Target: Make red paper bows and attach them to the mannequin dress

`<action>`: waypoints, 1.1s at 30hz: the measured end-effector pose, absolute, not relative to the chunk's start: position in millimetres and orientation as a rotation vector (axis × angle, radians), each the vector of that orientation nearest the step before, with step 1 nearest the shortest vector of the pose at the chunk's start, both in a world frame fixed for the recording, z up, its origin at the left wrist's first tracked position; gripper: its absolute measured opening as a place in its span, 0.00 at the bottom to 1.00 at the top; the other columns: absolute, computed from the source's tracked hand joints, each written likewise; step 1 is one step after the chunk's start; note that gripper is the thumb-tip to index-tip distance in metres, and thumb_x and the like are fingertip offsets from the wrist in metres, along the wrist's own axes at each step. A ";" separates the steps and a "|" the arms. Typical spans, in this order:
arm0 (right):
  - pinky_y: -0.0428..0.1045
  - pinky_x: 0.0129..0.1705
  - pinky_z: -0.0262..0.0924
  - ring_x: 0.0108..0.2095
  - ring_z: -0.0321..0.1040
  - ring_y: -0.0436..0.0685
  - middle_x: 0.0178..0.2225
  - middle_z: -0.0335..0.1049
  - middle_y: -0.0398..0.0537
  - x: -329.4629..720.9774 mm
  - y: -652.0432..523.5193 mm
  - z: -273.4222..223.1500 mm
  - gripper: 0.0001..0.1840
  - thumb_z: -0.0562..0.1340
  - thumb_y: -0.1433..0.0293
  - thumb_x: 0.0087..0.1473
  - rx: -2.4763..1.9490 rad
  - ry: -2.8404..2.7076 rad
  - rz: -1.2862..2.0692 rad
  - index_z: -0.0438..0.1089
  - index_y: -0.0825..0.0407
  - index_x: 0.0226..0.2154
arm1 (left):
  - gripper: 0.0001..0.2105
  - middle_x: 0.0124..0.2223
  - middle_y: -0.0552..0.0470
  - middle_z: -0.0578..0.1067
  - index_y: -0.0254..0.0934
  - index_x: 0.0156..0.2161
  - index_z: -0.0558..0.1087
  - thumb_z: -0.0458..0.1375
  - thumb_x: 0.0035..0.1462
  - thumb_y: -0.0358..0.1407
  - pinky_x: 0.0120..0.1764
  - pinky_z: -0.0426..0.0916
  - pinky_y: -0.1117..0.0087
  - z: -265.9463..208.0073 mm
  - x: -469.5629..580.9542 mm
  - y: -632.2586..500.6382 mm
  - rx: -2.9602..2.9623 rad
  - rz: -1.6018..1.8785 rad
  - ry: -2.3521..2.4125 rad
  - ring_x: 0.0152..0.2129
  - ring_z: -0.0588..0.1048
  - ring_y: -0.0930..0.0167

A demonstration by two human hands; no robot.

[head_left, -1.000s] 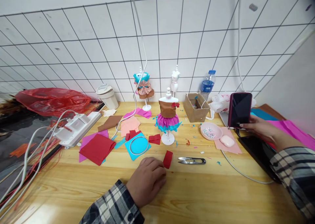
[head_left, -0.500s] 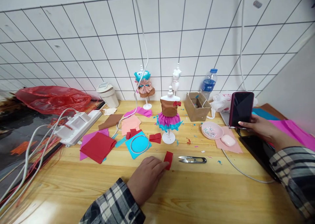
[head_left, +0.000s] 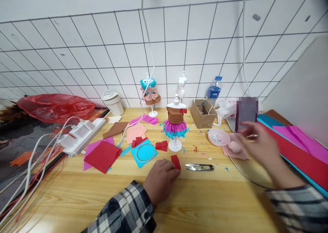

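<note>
My left hand (head_left: pixel 162 180) lies on the table, its fingers curled together over the lower edge of a small red piece (head_left: pixel 175 161), paper or cloth. My right hand (head_left: pixel 261 151) is slightly blurred in front of an upright phone (head_left: pixel 247 111). Its fingers are apart, and I see nothing held in them. A mini dress form (head_left: pixel 175 146) stands behind the red piece, wearing a brown top (head_left: pixel 175 115), a red bow (head_left: pixel 182 110) and a purple ruffled skirt (head_left: pixel 175 127) with blue trim. Thread snips (head_left: pixel 200 167) lie right of the red piece.
Red squares (head_left: pixel 102 156), a blue square (head_left: pixel 137 160) with a hoop (head_left: pixel 145 142) on it, and scraps lie left. A pink bead dish (head_left: pixel 219 142), cardboard box (head_left: pixel 204 118) and water bottle (head_left: pixel 214 91) stand right. A power strip (head_left: pixel 83 137) and cables are far left.
My right hand has let go of the phone and come toward me; the phone stands upright. My left hand has shifted slightly right at the red piece. The view has tilted a little.
</note>
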State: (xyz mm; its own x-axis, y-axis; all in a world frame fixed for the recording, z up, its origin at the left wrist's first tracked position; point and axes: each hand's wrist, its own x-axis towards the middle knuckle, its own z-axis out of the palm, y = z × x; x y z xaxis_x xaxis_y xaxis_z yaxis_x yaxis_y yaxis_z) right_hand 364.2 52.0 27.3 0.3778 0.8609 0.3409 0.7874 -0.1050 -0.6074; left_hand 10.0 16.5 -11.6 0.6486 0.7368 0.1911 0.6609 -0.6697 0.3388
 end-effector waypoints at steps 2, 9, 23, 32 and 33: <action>0.52 0.36 0.64 0.34 0.70 0.57 0.34 0.74 0.49 299.5 30.7 22.5 0.10 0.59 0.67 0.54 -1.670 -1.777 0.402 0.71 0.48 0.40 | 0.11 0.37 0.48 0.78 0.41 0.40 0.77 0.54 0.57 0.28 0.42 0.65 0.60 -11.5 18.0 22.2 2.618 0.458 1.137 0.38 0.73 0.64; 0.51 0.42 0.59 0.40 0.64 0.57 0.36 0.71 0.47 190.2 -4.1 -9.9 0.10 0.56 0.79 0.53 -1.415 -2.282 0.472 0.70 0.51 0.36 | 0.12 0.33 0.54 0.78 0.38 0.37 0.70 0.56 0.48 0.22 0.36 0.66 0.69 -15.1 8.9 25.5 2.172 0.594 1.219 0.32 0.75 0.69; 0.51 0.41 0.54 0.39 0.62 0.57 0.37 0.71 0.47 194.0 -14.7 -7.3 0.08 0.55 0.72 0.60 -1.362 -2.406 0.229 0.69 0.51 0.39 | 0.21 0.34 0.58 0.80 0.41 0.46 0.69 0.57 0.46 0.23 0.45 0.66 0.65 -9.2 6.0 17.9 2.117 0.599 1.121 0.37 0.77 0.68; 0.53 0.38 0.48 0.38 0.62 0.57 0.32 0.71 0.46 195.9 -13.7 -7.8 0.09 0.57 0.67 0.60 -1.414 -2.533 0.204 0.71 0.49 0.33 | 0.11 0.35 0.54 0.78 0.40 0.39 0.73 0.58 0.49 0.27 0.41 0.65 0.65 -12.2 4.0 18.2 2.330 0.545 1.121 0.36 0.73 0.67; 0.53 0.38 0.48 0.38 0.62 0.57 0.32 0.70 0.46 196.0 -13.9 -7.9 0.09 0.56 0.67 0.60 -1.409 -2.537 0.206 0.72 0.49 0.33 | 0.09 0.36 0.53 0.77 0.40 0.39 0.74 0.58 0.50 0.28 0.41 0.65 0.65 -12.5 3.4 18.4 2.378 0.539 1.097 0.37 0.72 0.67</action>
State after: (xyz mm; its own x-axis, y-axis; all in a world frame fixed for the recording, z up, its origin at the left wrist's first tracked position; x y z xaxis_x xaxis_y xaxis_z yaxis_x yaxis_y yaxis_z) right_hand 196.0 -13.9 -7.9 -0.5105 0.8495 0.1329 0.8169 0.5274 -0.2333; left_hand 3.4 18.4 -12.5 0.6043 0.7817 0.1542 0.6000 -0.5738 0.5574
